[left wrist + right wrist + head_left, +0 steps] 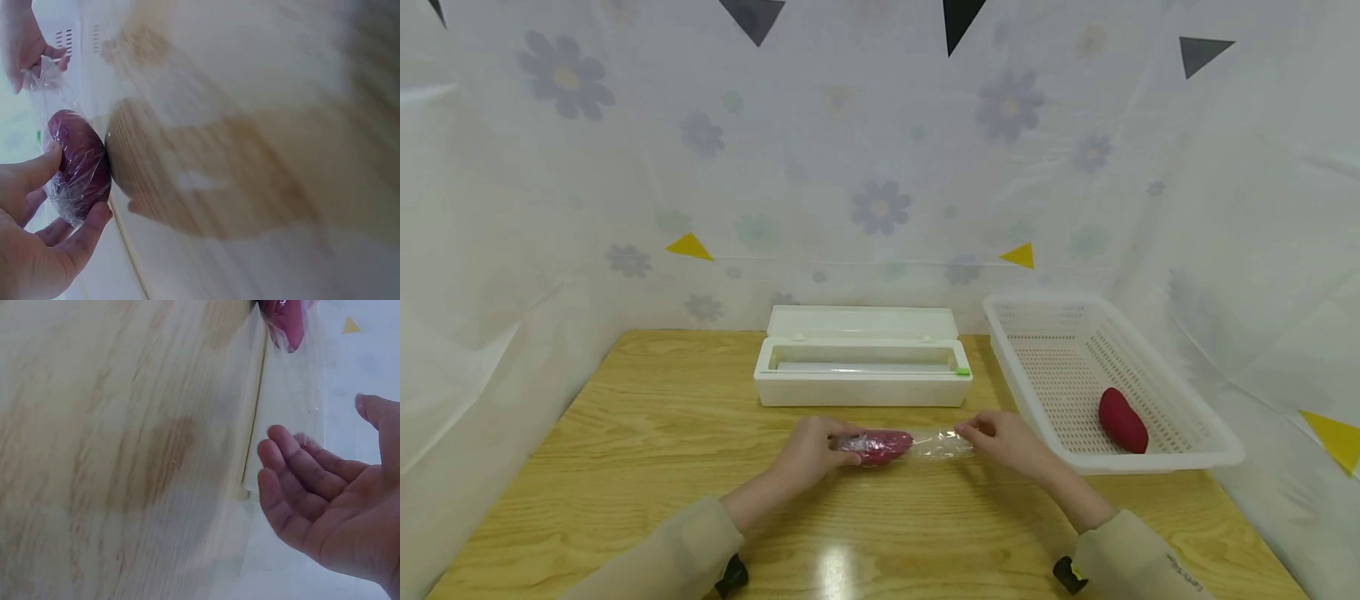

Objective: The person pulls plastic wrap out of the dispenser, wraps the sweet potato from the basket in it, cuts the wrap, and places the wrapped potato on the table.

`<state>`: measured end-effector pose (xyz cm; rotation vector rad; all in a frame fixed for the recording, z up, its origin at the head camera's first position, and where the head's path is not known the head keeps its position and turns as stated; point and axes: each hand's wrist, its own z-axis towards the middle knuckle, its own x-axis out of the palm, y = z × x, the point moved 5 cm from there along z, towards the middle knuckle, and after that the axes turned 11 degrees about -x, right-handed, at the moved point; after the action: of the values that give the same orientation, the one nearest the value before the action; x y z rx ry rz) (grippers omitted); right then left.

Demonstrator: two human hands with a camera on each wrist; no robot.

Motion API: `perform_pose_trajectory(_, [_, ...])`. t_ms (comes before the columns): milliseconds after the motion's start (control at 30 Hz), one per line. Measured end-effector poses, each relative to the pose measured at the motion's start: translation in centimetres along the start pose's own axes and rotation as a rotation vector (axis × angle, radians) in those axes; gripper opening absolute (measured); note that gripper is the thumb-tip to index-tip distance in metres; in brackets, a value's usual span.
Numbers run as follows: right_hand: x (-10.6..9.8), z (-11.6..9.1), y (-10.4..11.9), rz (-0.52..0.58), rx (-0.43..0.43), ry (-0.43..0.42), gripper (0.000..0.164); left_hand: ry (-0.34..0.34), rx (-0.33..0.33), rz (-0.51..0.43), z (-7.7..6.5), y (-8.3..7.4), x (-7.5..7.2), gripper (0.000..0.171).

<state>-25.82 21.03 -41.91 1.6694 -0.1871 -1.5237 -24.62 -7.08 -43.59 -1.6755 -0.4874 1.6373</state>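
A wrapped sweet potato, purplish red under shiny cling film, is held just above the table in front of the white box. My left hand grips its left end, with the thumb on one side and fingers on the other in the left wrist view. From its right end a loose tail of clear cling film stretches out sideways. At that tail is my right hand. Its fingers are loosely bent beside the film in the right wrist view, and the thumb stands apart from them.
Behind the hands stands a white cling film dispenser box with its lid raised and a green slider at the right. To the right, a white perforated basket holds another red sweet potato. Patterned sheeting encloses the wooden table.
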Motion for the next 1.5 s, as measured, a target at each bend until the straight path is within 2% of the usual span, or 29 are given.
perform_pose_trajectory(167, [-0.1,0.0,0.0,0.079,0.042,0.042,0.038,-0.009,-0.021,-0.001,0.0,-0.1,0.0,0.041])
perform_pose_trajectory(300, [-0.3,0.1,0.3,0.169,0.028,0.029,0.03,-0.026,-0.028,0.016,0.0,0.0,0.1,0.046])
perform_pose_trajectory(400, [-0.5,0.4,0.7,0.189,0.013,0.006,0.026,-0.023,-0.031,0.01,0.1,0.0,0.1,0.047])
perform_pose_trajectory(667, [-0.7,1.5,2.7,0.146,-0.043,-0.023,0.023,0.03,-0.045,-0.011,0.3,-0.2,0.0,0.046])
perform_pose_trajectory(1033, [1.1,4.1,5.9,0.138,-0.096,0.014,0.022,0.028,-0.03,0.037,0.6,-0.8,-0.1,0.044])
perform_pose_trajectory(1267, [2.8,5.4,6.6,0.158,-0.101,0.03,0.017,0.031,-0.021,0.036,0.8,-0.9,0.0,0.043])
perform_pose_trajectory(1433, [3.9,6.0,6.7,0.125,-0.12,-0.014,0.014,0.036,-0.022,0.026,0.9,-0.9,0.1,0.042])
perform_pose_trajectory(1500, [4.3,6.0,6.8,0.095,-0.156,-0.038,0.013,0.037,-0.02,0.025,0.8,-1.0,0.1,0.041])
